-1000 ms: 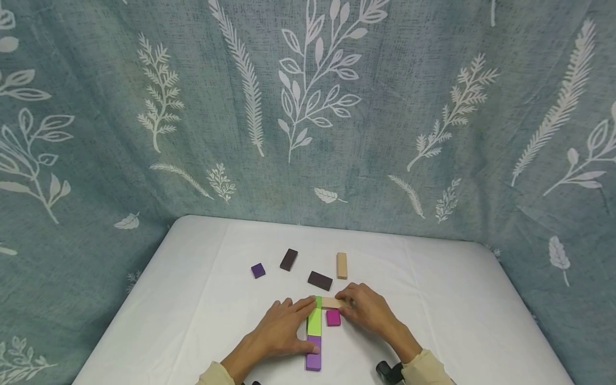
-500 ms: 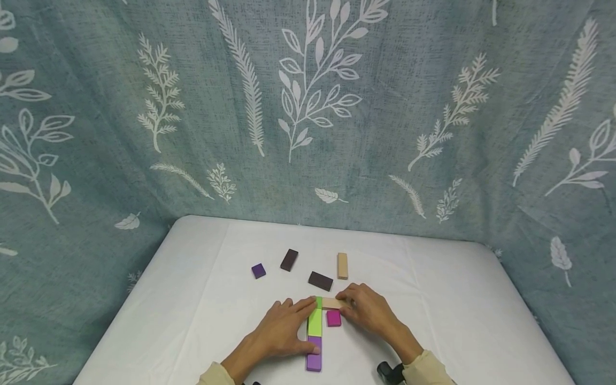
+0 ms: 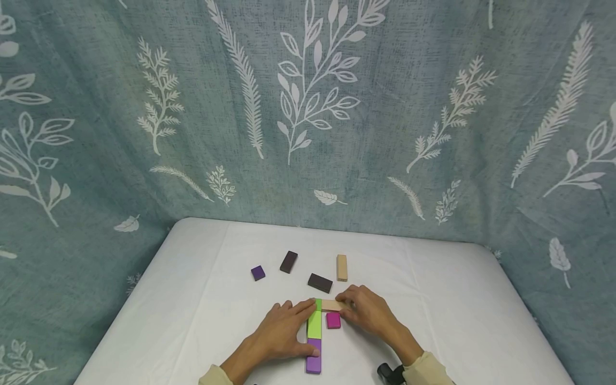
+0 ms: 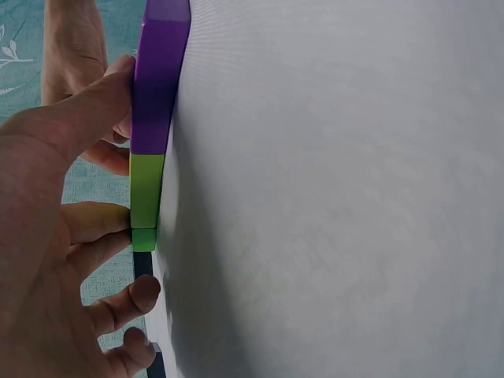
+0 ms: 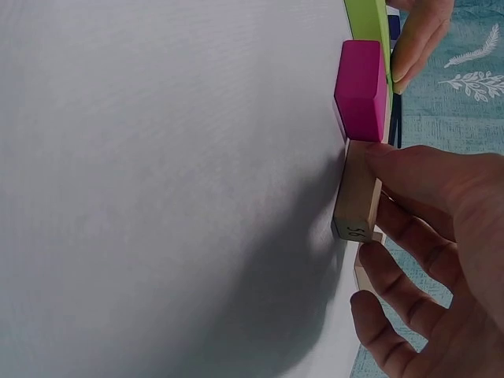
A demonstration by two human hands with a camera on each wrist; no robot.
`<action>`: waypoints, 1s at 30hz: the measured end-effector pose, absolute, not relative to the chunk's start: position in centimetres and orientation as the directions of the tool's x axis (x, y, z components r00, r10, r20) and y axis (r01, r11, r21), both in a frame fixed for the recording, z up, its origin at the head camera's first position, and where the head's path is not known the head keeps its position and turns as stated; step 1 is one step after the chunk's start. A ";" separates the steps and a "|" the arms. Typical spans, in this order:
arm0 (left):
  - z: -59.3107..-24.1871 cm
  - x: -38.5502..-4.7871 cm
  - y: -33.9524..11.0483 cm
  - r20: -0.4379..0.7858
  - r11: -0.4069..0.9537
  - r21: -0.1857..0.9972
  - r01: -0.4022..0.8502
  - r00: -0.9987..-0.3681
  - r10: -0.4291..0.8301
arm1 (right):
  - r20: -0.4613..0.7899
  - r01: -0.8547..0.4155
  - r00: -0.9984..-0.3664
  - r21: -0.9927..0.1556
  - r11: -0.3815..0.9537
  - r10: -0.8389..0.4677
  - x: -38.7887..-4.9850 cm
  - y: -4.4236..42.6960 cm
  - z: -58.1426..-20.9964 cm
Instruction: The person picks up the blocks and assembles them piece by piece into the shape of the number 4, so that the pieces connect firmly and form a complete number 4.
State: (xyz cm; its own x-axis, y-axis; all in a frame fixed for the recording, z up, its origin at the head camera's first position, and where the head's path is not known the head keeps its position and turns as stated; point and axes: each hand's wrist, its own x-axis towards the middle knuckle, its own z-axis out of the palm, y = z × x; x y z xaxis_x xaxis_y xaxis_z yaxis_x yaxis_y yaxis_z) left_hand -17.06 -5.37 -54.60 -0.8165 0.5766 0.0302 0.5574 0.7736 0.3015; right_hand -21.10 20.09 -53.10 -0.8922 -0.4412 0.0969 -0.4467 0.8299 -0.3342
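Note:
My left hand [image 3: 283, 330] lies along a row of blocks, fingers mostly straight. Its thumb rests on a purple block [image 3: 313, 366], and its fingertips touch the far end, by a small green block [image 3: 318, 304]. Between those two sits a lime green block [image 3: 314, 324]. With thumb and fingers, my right hand [image 3: 370, 311] pinches a plain wooden block [image 3: 329, 305] at its right end. That block lies crosswise, its left end against the green one. A magenta block [image 3: 333, 321] stands just in front of it; the right wrist view shows the magenta block [image 5: 361, 90] close by the wooden block [image 5: 358, 191].
Beyond the hands lie two dark brown blocks [image 3: 320, 283], a small dark purple cube [image 3: 258, 273] and another wooden block [image 3: 341, 267]. All rest on a white-covered table [image 3: 159, 321]. A leaf-patterned curtain [image 3: 192, 133] hangs behind it.

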 end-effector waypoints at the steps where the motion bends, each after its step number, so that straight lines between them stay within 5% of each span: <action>1: -54.6 -17.1 -5.4 0.030 0.773 0.300 0.559 -0.816 0.577 | 0.096 -0.445 -0.893 -0.336 0.830 -0.440 -21.1 20.1 -53.1; 30: -54.5 -17.1 -5.4 0.018 0.770 0.309 0.558 -0.813 0.582 | 0.105 -0.461 -0.885 -0.332 0.823 -0.453 -21.0 20.3 -52.9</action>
State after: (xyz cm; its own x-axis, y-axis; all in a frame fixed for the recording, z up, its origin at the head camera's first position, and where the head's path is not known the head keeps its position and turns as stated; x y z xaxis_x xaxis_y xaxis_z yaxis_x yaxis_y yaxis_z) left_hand -17.13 -5.44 -54.47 -0.8129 0.5821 0.0180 0.5582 0.7700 0.3092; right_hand -20.98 20.27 -52.86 -0.8852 -0.4533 0.1050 -0.4609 0.8230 -0.3321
